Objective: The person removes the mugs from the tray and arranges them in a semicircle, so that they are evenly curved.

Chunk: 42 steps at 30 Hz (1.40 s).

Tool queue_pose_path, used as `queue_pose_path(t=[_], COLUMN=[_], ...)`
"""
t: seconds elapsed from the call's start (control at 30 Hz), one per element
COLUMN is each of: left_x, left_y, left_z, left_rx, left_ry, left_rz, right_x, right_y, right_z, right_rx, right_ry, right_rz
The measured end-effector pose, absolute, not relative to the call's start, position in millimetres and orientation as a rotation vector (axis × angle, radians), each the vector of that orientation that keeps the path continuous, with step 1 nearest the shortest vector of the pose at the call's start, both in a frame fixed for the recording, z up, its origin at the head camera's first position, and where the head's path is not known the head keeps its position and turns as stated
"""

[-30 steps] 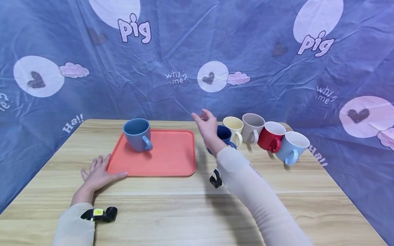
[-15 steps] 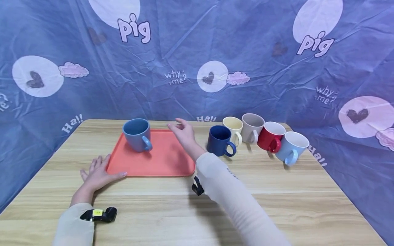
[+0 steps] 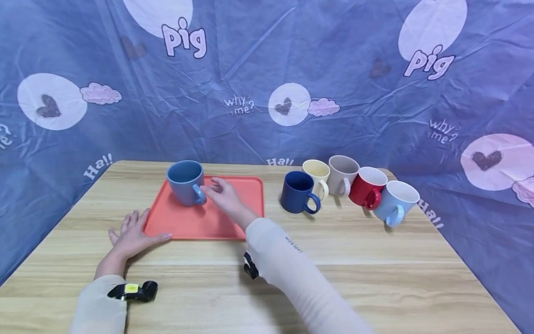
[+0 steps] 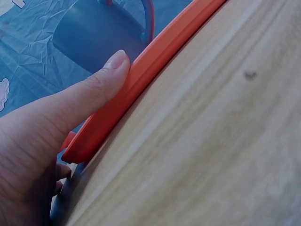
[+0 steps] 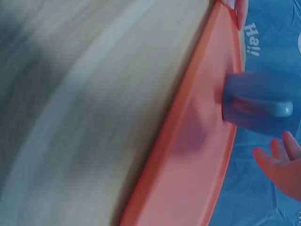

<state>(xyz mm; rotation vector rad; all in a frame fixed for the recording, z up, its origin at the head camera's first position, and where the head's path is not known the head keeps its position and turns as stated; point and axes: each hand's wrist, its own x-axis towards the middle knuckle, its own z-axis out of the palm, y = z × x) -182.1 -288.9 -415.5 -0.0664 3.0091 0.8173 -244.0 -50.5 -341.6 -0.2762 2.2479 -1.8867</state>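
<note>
A grey-blue mug [image 3: 185, 183] stands upright on the left part of an orange-red tray [image 3: 225, 211], its handle [image 3: 199, 194] turned toward the right front. My right hand [image 3: 227, 197] hovers over the tray, just right of that handle, fingers loosely bent and holding nothing. In the right wrist view a gap shows between the fingertips [image 5: 263, 157] and the mug [image 5: 263, 101]. My left hand [image 3: 134, 236] lies spread at the tray's front left corner. Its straight thumb [image 4: 101, 84] touches the tray rim [image 4: 136, 89], while the other fingers stretch along the left side.
Right of the tray stand a dark blue mug [image 3: 297, 192], a cream mug [image 3: 317, 172], a grey mug [image 3: 340, 178], a red mug [image 3: 363, 188] and a light blue mug [image 3: 392, 204]. Behind the wooden table [image 3: 200, 287] hangs a printed blue cloth [image 3: 233, 55].
My right hand has moved left and down, from beside the dark blue mug to near the grey-blue mug's handle. The left hand, tray and mugs have stayed in place.
</note>
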Motion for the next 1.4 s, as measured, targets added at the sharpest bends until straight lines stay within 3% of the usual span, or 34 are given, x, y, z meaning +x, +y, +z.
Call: queue_pose_path(t=[0.43,1.4], left_x=[-181.4,-181.7], left_y=[-288.4,-293.5], left_z=[-413.6,-415.3], left_rx=[-0.071,-0.021], left_ry=[3.001,3.012], left_rz=[0.81,0.819], right_x=[-236.0,-231.2], right_y=[-65.0,-47.9], right_z=[-352.3,-369.1], right_rx=[-0.283,-0.169], right_ry=[2.019,2.235], right_rz=[-1.983,-2.106])
